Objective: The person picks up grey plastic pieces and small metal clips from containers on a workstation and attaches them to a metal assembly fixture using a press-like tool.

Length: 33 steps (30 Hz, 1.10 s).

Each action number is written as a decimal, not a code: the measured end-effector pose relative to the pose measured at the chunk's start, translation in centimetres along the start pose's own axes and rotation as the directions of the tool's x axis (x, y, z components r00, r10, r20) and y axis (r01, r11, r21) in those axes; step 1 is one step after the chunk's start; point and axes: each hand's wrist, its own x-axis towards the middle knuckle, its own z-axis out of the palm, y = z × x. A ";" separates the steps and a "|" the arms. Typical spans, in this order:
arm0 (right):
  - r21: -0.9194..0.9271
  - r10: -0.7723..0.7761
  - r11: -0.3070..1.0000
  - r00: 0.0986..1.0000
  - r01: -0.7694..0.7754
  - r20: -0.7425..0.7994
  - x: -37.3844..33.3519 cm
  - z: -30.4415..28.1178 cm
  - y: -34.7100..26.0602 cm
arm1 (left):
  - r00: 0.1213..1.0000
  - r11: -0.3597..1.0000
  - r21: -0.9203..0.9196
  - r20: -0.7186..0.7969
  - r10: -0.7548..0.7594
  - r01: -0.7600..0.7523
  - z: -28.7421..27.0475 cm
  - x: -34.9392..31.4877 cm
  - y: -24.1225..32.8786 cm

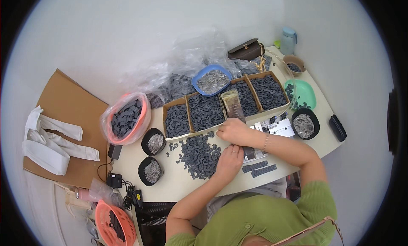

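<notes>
Green top (276, 212) lies nearest. I find the left hand (230, 162) and right hand (234, 131) close together, both curled; I cannot tell what they hold. Loose grey pieces (197, 156) lie heaped beside the left, presumably for short reach.

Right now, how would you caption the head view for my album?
Left hand and right hand, close together beside a pile of grey pieces.

From far off, I can't see what is under the right hand (236, 131), or the tips of the left hand (229, 163) very well. The right arm (287, 149) covers part of the white machine (281, 127). My near edge cuts off the green shirt (263, 216). Each grey bit in the pile (197, 156) is too tiny to tell.
</notes>
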 end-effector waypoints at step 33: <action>0.207 0.209 0.959 0.977 -0.195 -0.050 -7.3 -3.1 -1.4 | 0.990 0.997 -0.019 0.119 -0.076 0.078 -1.1 0.0 1.3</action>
